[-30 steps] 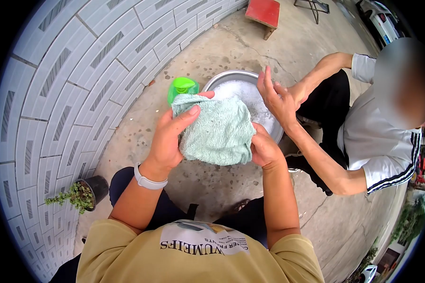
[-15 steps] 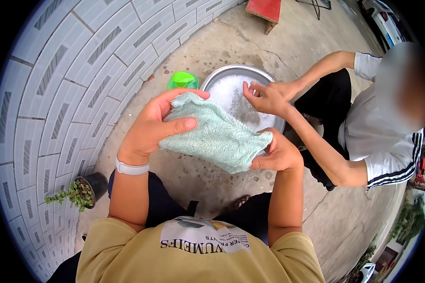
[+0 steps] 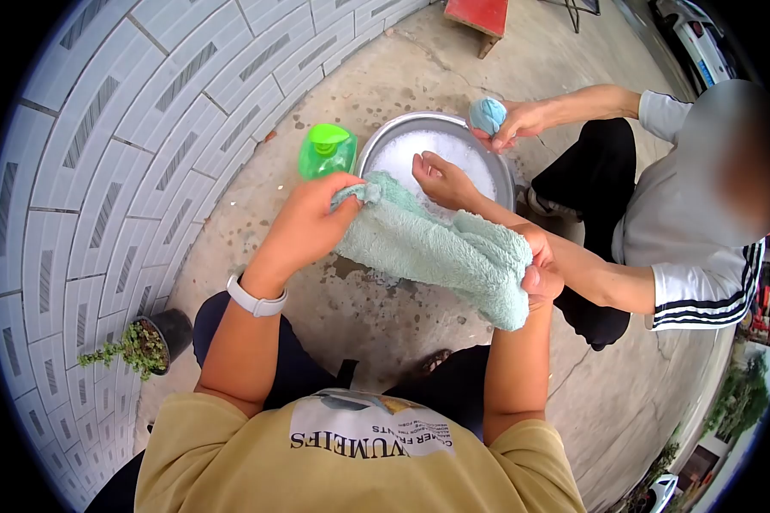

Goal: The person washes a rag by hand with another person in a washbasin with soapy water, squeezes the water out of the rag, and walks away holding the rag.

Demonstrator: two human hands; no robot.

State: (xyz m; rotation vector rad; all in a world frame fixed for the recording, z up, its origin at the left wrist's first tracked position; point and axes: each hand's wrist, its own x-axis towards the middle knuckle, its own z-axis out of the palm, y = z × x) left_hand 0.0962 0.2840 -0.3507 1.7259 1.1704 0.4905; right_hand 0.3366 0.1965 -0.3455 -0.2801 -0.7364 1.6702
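Note:
A pale green towel (image 3: pixel 432 248) is stretched between my two hands above the concrete. My left hand (image 3: pixel 312 218) is closed on its upper left corner. At the towel's right end, my right hand (image 3: pixel 541 269) grips the folded edge. Beyond the towel stands a metal basin (image 3: pixel 385 137) of foamy water. One hand of the other person (image 3: pixel 445 181) is over the basin, and their other hand (image 3: pixel 522 122) holds a light blue bundle (image 3: pixel 488 115) by its rim. A green bottle (image 3: pixel 327 152) with a bright green top is left of the basin.
A grey tiled wall (image 3: pixel 154 145) curves along the left, with a potted plant (image 3: pixel 173 333) at its foot. A red stool (image 3: pixel 479 17) stands at the top. The other person crouches at the right, their forearm passing beside my right hand. A car (image 3: pixel 697 38) is farther back.
The towel has been pulled out longer and slants down to the right, with my right hand farther right. The other person's hands have moved apart, and a light blue bundle now shows in one.

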